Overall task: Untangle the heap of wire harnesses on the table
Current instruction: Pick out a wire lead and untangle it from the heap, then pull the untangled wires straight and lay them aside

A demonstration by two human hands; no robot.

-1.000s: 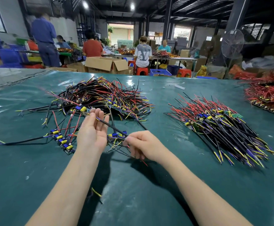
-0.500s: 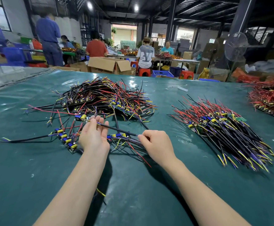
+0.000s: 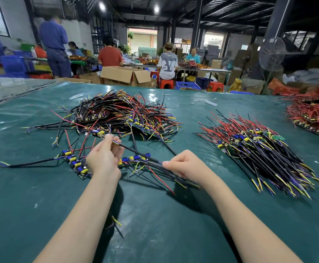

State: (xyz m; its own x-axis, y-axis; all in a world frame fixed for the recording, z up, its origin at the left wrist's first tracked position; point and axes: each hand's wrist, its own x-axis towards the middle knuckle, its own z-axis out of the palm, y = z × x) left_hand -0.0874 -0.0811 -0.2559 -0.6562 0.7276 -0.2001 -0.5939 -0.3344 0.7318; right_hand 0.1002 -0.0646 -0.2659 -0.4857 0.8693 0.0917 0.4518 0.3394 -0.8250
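Observation:
A tangled heap of wire harnesses (image 3: pixel 120 114), black, red and yellow wires with blue and yellow parts on boards, lies on the green table (image 3: pixel 155 224) just beyond my hands. My left hand (image 3: pixel 102 158) pinches one end of a black wire bundle (image 3: pixel 136 152) at its fingertips. My right hand (image 3: pixel 185 164) grips the same bundle's other end, fingers curled. The bundle runs taut between them above a board strip (image 3: pixel 134 159). Another board strip (image 3: pixel 75 164) lies left of my left hand.
A sorted, aligned pile of harnesses (image 3: pixel 265 152) lies to the right. A red-wire pile (image 3: pixel 312 114) sits at the far right edge. A loose wire scrap (image 3: pixel 116 221) lies under my left forearm. People work at tables beyond cardboard boxes (image 3: pixel 124 74).
My right hand has slid rightward along the black bundle, away from my left hand. The left hand stayed near the heap, still pinching the wire.

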